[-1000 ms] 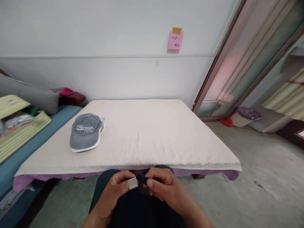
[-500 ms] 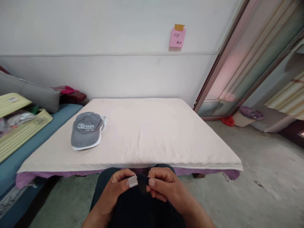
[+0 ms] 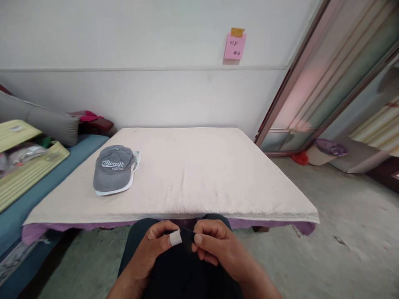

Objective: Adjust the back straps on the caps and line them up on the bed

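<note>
Cream woven cloth point(image 3: 218, 174) spreads wide; before its edge the right hand point(image 3: 215, 243) pinches a small, thin, black piece point(image 3: 187, 238), and the left hand point(image 3: 156, 243) curls beside it, its hold unclear to me.

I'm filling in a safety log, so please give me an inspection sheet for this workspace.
Surface: cream cloth over purple cloth, lightly wrinkled.
Job's things: small dark piece, kind unclear; white strip at the thumb of the left hand, wrapped or held unclear.
Clutter: gray "Always" cap on the cream cloth's left; ribbed yellow container on a blue surface.
Hands: right pinches the dark piece; left is close beside it, grip unclear.
Cables: nothing seen.
Surroundings: pink note taped to the white wall; purple-lined bin at right.
</note>
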Demonstrator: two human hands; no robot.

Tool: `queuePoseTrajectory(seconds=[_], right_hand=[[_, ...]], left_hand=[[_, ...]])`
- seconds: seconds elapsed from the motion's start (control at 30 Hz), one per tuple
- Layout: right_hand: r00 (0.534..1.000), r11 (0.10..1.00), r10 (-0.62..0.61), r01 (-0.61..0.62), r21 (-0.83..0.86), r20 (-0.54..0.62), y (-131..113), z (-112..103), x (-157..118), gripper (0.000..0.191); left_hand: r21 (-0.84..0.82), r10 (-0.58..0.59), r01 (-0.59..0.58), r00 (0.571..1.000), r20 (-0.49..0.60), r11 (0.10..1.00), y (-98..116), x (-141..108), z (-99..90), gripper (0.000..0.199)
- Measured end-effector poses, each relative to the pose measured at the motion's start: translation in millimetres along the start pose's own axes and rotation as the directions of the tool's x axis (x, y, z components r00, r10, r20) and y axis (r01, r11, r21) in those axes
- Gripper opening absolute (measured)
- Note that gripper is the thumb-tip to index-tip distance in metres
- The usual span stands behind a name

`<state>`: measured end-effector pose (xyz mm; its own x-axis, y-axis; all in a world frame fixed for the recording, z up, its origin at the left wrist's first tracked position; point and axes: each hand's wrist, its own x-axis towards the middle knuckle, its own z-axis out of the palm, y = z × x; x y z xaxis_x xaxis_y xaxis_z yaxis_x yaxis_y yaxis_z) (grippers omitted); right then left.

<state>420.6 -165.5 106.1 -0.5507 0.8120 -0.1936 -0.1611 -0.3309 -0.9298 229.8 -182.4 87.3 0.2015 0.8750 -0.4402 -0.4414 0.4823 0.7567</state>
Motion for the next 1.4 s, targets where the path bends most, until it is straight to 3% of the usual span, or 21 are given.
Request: queuePoseTrajectory(seconds=[0.7, 1.0, 1.4], right_hand=[[0.999, 0.947, 0.002, 0.015, -0.321, 0.052, -9.2, -4.5, 0.8, 0.024], [0.999, 0.969, -0.033, 0.031, -0.246, -0.006, -9.2, -2.9, 6.1, 0.024], [0.999, 0.957, -0.038, 0.046, -0.285, 0.034, -6.9, -3.5, 8.2, 0.015]], left_hand=[[0.073, -0.055, 0.054, 0.998, 0.012, 0.996, 9.4, 1.4, 2.3, 0.022], [0.119, -0.031, 0.016, 0.992, 0.124, 0.993, -0.5, 2.8, -9.6, 0.021], [0.18, -0.065, 0.045, 0.992, 0.108, 0.983, 5.7, 1.6, -2.2, 0.016]])
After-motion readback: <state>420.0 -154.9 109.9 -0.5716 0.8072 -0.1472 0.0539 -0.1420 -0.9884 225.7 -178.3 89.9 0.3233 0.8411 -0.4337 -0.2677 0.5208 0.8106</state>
